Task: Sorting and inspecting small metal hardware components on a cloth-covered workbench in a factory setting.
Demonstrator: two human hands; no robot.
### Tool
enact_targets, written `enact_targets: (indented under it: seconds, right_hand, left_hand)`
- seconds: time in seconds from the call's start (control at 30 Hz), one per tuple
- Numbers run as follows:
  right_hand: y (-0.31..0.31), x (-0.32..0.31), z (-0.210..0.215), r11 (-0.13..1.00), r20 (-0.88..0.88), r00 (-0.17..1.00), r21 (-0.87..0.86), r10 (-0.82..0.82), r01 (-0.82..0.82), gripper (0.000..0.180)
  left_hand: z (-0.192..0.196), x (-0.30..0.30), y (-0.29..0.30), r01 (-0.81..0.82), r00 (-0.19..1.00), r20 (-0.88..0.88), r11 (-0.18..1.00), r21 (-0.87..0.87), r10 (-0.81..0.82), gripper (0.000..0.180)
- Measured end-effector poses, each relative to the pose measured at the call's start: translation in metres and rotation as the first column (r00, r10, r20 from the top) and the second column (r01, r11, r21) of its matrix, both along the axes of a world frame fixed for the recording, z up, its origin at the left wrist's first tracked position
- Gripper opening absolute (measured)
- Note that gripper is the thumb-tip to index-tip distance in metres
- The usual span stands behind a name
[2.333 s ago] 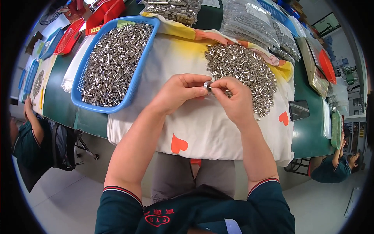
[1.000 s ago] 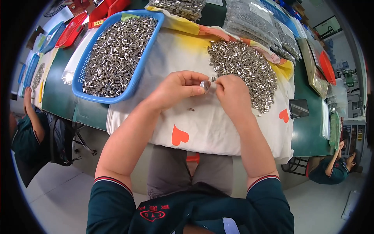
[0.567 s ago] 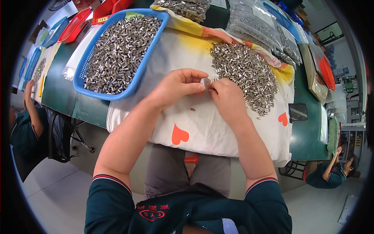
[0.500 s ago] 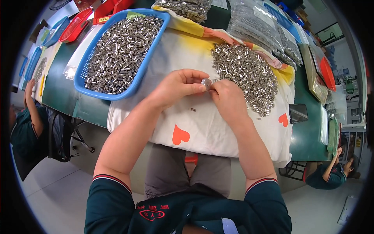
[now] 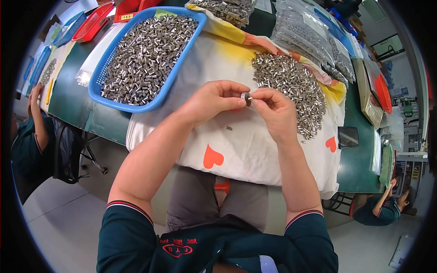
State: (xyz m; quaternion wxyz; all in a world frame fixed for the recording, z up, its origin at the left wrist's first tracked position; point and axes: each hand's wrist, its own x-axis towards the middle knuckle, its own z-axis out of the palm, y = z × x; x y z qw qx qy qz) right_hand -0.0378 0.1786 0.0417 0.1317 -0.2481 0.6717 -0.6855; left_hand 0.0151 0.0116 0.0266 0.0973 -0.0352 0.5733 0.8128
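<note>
The left hand [image 5: 214, 100] and the right hand [image 5: 273, 111] meet fingertip to fingertip above a white cloth [image 5: 255, 150], and between them they pinch one small metal cylinder [image 5: 246, 98]. The left thumb and forefinger close narrowly on its near end, while the right fingers curl in and hold the other side, so both hands grip the same piece. It sits raised off the cloth, just left of a loose heap of small metal pieces [image 5: 291, 88] that spreads over the cloth beside the right hand. A single stray metal piece [image 5: 229, 128] lies on the cloth below the left hand. The cloth carries orange heart shapes and a yellow patch toward its far edge, and it drapes over the front of the green tabletop [image 5: 73, 95]. To the left, well apart from the hands, a blue basket [image 5: 136, 105] holds a deep fill of similar metal pieces. Beyond it lie red trays [image 5: 93, 22] and, at the far right, clear bags of parts [image 5: 305, 32]. A dark phone-like slab [image 5: 348, 136] rests near the right edge. Other people sit at the left [image 5: 27, 145] and lower right [image 5: 387, 207].
</note>
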Motion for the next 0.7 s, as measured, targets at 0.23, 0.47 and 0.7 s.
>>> enact_targets:
  seconds: [0.23, 0.47, 0.7]
  right_hand:
    - [-0.002, 0.004, 0.004, 0.975, -0.320, 0.946, 0.192, -0.046, 0.112, 0.008]
    - [-0.006, 0.008, 0.002, 0.977, -0.379, 0.921, 0.149, -0.087, 0.154, 0.007]
    - [0.003, 0.002, 0.005, 0.956, -0.224, 0.975, 0.283, -0.012, 0.077, 0.007]
  left_hand:
    - [0.002, 0.000, 0.000, -0.014, 0.999, 0.038, 0.998, 0.065, 0.011, 0.030]
    - [0.002, 0.002, -0.002, -0.027, 0.999, 0.046, 0.996, 0.090, 0.023, 0.032]
    - [-0.001, 0.001, 0.001, -0.033, 0.999, 0.027, 0.999, 0.030, 0.032, 0.031]
